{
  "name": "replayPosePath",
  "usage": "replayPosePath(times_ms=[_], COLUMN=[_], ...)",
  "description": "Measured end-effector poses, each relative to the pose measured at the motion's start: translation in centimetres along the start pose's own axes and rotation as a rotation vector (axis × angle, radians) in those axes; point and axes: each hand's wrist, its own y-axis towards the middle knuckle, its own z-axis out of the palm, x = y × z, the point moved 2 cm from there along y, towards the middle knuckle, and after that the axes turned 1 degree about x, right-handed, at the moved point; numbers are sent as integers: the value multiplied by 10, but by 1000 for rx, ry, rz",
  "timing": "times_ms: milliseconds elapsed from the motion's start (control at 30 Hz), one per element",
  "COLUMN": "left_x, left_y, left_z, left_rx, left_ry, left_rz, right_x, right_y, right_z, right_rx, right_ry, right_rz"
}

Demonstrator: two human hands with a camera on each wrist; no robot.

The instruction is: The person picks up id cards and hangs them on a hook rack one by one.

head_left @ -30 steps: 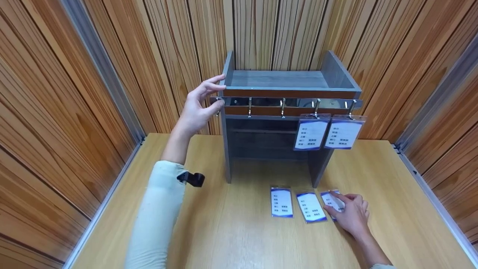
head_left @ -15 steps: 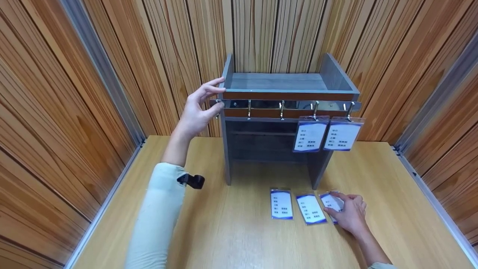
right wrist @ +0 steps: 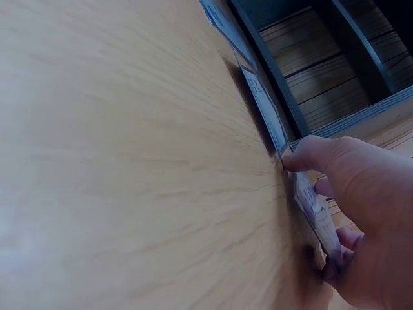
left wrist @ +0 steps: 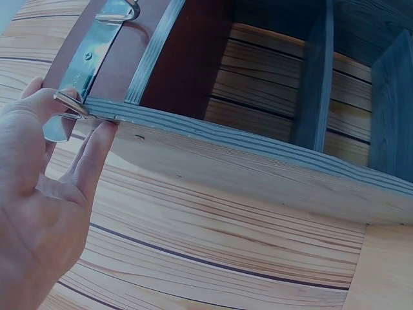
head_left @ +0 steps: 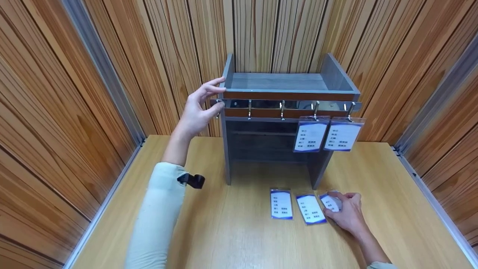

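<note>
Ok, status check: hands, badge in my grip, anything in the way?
Left hand touching shelf unit's left edge, crowding leftmost hook. Right hand gripping rightmost loose badge. Two rightmost hooks occupied by hanging badges.

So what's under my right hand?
A badge, gripped by the right hand, with the wooden tabletop beneath. Its upper left part shows in the head view; the hand covers most of the rest, so print there can't be seen.

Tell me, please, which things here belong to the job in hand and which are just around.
Likely part of the job:
pinched card, in the right fingers
two loose cards on the table
two hung cards
hook rail
grey shelf, touched by the left fingers

Likely just around:
wood-panelled walls
black device on the left sleeve
</note>
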Motion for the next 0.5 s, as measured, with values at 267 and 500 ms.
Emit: replayPosePath(times_ms=[267,500], left_x=[-1,-1], left_y=[0,0], left_z=[0,0], left_rx=[4,6], left_ry=[0,4], left_rz=[9,1], right_x=[2,6], right_y=[-1,-5], right_z=[-1,-6], right_rx=[-14,-43], right_ry=[-9,-22], right_rz=[-39,-91])
